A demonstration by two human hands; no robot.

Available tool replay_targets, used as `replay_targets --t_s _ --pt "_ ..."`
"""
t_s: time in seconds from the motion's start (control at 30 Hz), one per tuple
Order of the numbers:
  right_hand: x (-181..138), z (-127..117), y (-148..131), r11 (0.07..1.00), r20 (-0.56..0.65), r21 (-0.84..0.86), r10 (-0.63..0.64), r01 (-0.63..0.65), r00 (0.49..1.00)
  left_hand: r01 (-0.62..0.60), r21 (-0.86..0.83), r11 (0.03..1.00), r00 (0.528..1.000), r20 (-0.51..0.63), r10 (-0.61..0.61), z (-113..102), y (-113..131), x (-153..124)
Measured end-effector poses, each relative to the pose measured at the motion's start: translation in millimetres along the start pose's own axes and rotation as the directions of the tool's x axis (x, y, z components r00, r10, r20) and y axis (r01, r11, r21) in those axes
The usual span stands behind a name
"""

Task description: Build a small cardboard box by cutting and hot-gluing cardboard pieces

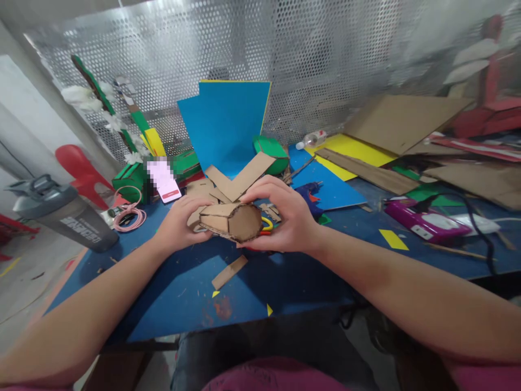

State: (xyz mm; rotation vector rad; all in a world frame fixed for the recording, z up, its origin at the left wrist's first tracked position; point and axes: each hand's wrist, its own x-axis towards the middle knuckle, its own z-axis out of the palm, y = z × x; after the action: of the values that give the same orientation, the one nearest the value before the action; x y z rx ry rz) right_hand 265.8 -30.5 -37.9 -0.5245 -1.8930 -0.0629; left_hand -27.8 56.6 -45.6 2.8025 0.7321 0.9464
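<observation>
A small faceted cardboard box (pixel 217 220) with a rounded end is held between my two hands, just above the blue table (pixel 183 293). My left hand (pixel 179 222) grips its left end, thumb below and fingers above. On the right, my right hand (pixel 293 214) curls around the rounded end with thumb and fingers. Directly behind it is a V of cardboard strips (pixel 242 182); whether they join the box I cannot tell. Yellow looped handles, likely scissors (pixel 266 224), show partly beside my right palm. A loose cardboard strip (pixel 230 271) lies below the hands.
A blue glue gun (pixel 307 190) sits right of my right hand. Behind stand blue boards (pixel 234 122) and a green box (pixel 272 152). A phone (pixel 165 182) and shaker bottle (pixel 67 214) are left. Cardboard sheets (pixel 407 122) and a purple power strip (pixel 427 220) are right.
</observation>
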Motion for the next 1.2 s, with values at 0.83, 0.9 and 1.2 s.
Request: replay_targets --t_s 0.83,0.9,1.2 --pt "3.2 -1.1 4.3 0.988 -0.014 0.042 -0.151 0.151 0.988 -0.040 0.017 0.999 0.999 0.008 0.040 -0.5 2.2 -1.2" --pt "3.7 -0.8 4.8 0.987 -0.020 0.037 -0.158 0.159 0.987 -0.045 0.016 0.999 0.999 0.012 0.045 -0.7 3.1 -1.1" --pt "3.8 -2.8 2.5 0.987 -0.016 0.003 -0.161 0.161 0.987 -0.044 0.013 0.999 0.999 -0.004 0.044 0.5 4.4 -0.8"
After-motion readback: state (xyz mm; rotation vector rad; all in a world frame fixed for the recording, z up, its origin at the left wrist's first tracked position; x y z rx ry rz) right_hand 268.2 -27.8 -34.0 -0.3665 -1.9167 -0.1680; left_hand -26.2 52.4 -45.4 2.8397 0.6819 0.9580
